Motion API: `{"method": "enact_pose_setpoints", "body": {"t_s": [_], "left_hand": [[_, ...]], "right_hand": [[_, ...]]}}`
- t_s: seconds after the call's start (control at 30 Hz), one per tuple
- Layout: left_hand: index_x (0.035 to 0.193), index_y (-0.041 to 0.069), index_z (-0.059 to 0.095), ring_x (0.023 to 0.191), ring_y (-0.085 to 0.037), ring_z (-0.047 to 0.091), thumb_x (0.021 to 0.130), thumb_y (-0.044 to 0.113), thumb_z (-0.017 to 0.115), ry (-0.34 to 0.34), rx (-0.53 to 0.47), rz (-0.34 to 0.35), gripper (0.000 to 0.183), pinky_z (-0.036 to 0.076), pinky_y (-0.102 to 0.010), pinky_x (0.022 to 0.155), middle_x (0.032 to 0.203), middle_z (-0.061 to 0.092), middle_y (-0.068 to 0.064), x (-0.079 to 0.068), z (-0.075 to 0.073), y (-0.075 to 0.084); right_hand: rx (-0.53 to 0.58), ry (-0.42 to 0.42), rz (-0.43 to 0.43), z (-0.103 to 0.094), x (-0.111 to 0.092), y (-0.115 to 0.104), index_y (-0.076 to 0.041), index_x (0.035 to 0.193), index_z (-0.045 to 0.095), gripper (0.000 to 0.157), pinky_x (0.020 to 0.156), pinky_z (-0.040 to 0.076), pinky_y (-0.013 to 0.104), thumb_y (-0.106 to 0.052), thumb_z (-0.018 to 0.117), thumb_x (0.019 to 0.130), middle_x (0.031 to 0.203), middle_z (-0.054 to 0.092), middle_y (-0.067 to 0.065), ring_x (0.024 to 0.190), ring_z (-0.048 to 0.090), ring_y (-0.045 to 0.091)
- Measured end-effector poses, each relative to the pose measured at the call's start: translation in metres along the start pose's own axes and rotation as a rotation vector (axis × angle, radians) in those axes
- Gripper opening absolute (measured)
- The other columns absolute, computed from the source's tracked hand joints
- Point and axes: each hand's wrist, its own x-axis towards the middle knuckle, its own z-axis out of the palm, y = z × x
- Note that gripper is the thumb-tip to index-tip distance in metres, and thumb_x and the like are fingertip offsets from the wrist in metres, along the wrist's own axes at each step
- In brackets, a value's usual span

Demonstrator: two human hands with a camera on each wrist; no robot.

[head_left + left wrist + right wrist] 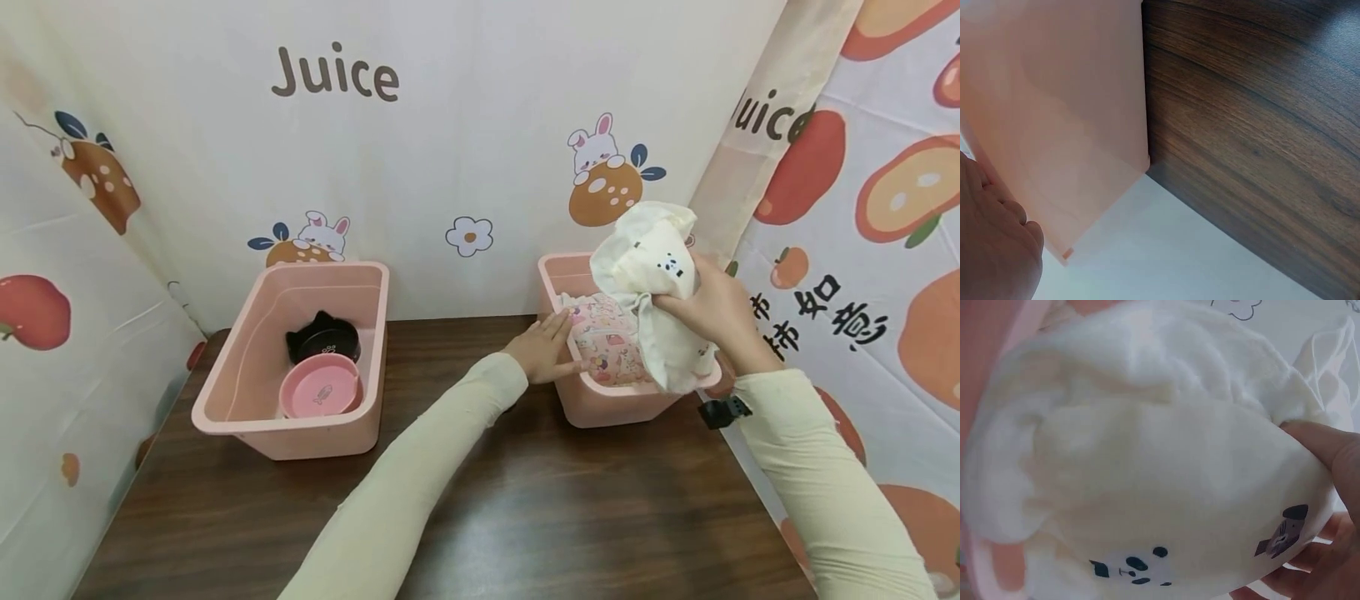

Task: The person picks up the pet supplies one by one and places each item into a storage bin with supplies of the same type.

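My right hand (720, 304) grips a bunched white cloth piece (651, 258) printed with small animal faces and lifts it above the right pink bin (615, 410). Its lower part hangs over the bin's right side. Up close in the right wrist view, the thumb presses on the white cloth (1160, 462) while the other fingers curl beneath. My left hand (542, 346) rests on that bin's left rim, fingers spread and fairly straight. Inside lies a pink printed cloth piece (603, 337); the white one hides part of it. The left wrist view shows the bin's outer wall (1066, 125) beside the left hand (997, 237).
A second pink bin (315, 437) stands to the left on the dark wooden table (525, 517). It holds a pink bowl (318, 390) and a black bowl with cat ears (330, 336). Printed curtains (465, 150) hang behind and at both sides.
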Motion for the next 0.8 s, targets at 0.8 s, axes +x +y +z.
{"method": "enact_pose_setpoints", "body": {"t_s": [0.8], "left_hand": [[0.154,0.007,0.003,0.148,-0.018,0.002,0.094,0.066,0.035,0.050,-0.041,0.040,0.090,0.009,-0.034,0.119,0.162,0.000,-0.007,-0.010,-0.007,0.002]], "right_hand": [[0.254,-0.281,0.395,0.064,0.041,0.005,0.011,0.143,0.024,0.086,0.089,0.051,0.054,-0.030,0.070,0.083,0.133,0.041,0.032,0.112,0.050,0.042]]}}
